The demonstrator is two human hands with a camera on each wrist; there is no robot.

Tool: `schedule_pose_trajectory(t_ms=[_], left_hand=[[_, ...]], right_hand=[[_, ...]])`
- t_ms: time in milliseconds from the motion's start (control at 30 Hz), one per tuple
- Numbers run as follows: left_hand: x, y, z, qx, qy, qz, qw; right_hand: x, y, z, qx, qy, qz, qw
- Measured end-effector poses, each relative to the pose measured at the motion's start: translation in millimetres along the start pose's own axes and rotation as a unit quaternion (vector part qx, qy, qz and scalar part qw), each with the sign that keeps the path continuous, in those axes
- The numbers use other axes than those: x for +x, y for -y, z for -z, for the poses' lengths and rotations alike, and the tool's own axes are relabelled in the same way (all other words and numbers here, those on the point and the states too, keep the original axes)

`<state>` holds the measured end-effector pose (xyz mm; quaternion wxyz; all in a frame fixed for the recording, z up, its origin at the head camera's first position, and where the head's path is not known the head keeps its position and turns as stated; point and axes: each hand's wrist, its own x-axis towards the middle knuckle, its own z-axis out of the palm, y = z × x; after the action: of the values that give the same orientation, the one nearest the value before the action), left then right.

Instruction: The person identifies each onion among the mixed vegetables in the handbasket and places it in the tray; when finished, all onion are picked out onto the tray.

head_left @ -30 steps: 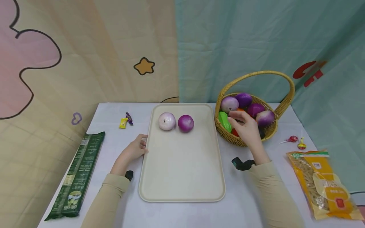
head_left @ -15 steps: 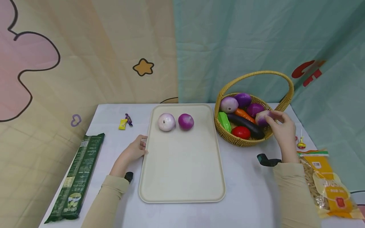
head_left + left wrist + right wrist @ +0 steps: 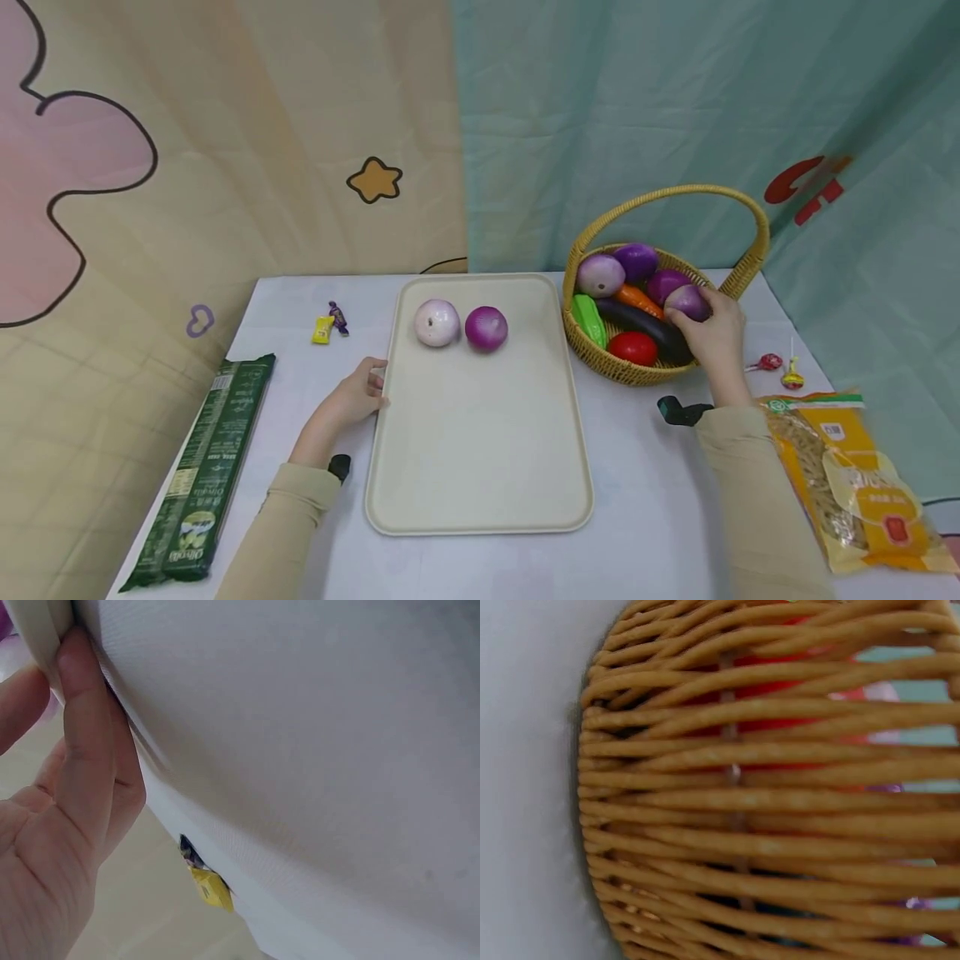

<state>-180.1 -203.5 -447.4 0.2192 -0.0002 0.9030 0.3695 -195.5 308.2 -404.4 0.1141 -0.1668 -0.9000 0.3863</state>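
In the head view, my right hand (image 3: 716, 333) grips a purple-and-white onion (image 3: 687, 303) at the right side of the wicker basket (image 3: 611, 367). Around it lie a purple onion (image 3: 663, 283), a pale purple onion (image 3: 600, 275), a dark eggplant (image 3: 637, 323), a carrot (image 3: 639, 300), a green pepper (image 3: 588, 319) and a tomato (image 3: 633, 347). The right wrist view shows only basket weave, no hand. My left hand (image 3: 75, 795) pinches the left rim of the beige tray (image 3: 480, 450). A whitish onion (image 3: 437, 322) and a purple onion (image 3: 487, 328) rest on the tray's far part.
Two wrapped candies (image 3: 322, 329) lie beyond the left hand, and a long green packet (image 3: 202, 475) at the table's left. Right of the basket are two lollipops (image 3: 792, 375) and a yellow bag of dried food (image 3: 855, 483). The basket's tall handle (image 3: 690, 190) arches over its contents.
My right hand has moved from above the basket's middle to its right side and taken hold of the onion there, which has turned slightly. My left hand stays at the tray's rim.
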Motion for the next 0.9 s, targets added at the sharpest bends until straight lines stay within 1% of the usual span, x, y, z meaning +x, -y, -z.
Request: schedule_pose_trajectory(t_ms=[100, 233, 433, 633, 800, 900], left_hand=[[-0.2, 1.5, -1.2, -0.002, 0.000, 0.002, 1.0000], [-0.6, 1.5, -1.8, -0.004, -0.002, 0.001, 1.0000], [-0.4, -0.5, -0.8, -0.001, -0.003, 0.004, 1.0000], [0.8, -1.6, 0.7, 0.000, -0.003, 0.006, 1.0000], [-0.5, -2.1, 1.0, -0.001, 0.000, 0.002, 1.0000], [-0.5, -1.7, 0.5, -0.004, 0.000, 0.003, 1.0000]], right_hand=[[4, 0, -8, 0.001, -0.011, 0.006, 1.000], [7, -1, -14, 0.018, -0.018, -0.002, 1.000], [12, -1, -20, 0.038, -0.042, -0.010, 0.998], [14, -2, -24, 0.029, -0.066, -0.001, 0.997], [11, 0, -25, 0.038, -0.068, 0.002, 0.997], [4, 6, -24, 0.047, -0.063, 0.008, 0.997]])
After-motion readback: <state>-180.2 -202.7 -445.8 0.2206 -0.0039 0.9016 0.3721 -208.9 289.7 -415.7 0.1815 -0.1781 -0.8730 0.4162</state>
